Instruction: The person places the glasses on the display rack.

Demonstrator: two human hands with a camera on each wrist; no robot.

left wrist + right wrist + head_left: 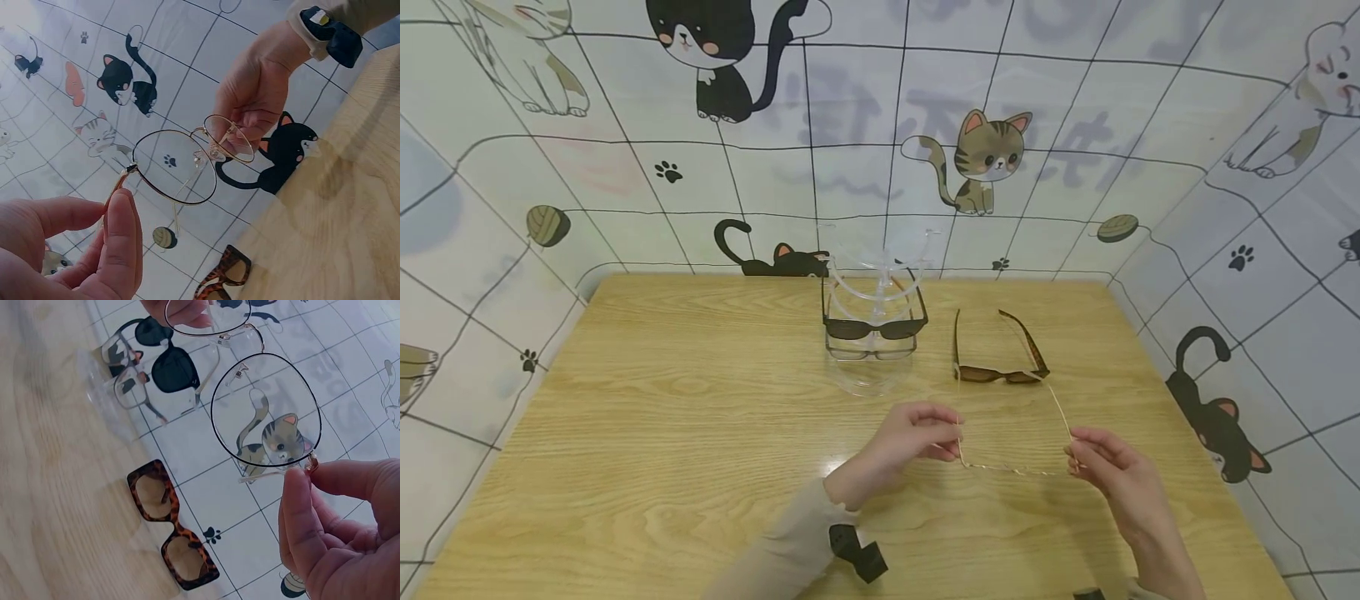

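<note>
Left grip [910, 440] and right grip [1116, 475] pinch one pair of glasses [1017, 472]. Beyond: one tortoiseshell pair [977, 375], two mounted pairs [850, 330] on a barely visible stand [877, 307].

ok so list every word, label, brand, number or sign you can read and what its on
No text can be read.
Backdrop: faint purple marks that look like lettering, too blurred to quote.
Thin-rimmed glasses: none legible.
Tortoiseshell sunglasses: none legible.
Clear stand and the dark sunglasses on it: none legible.
</note>
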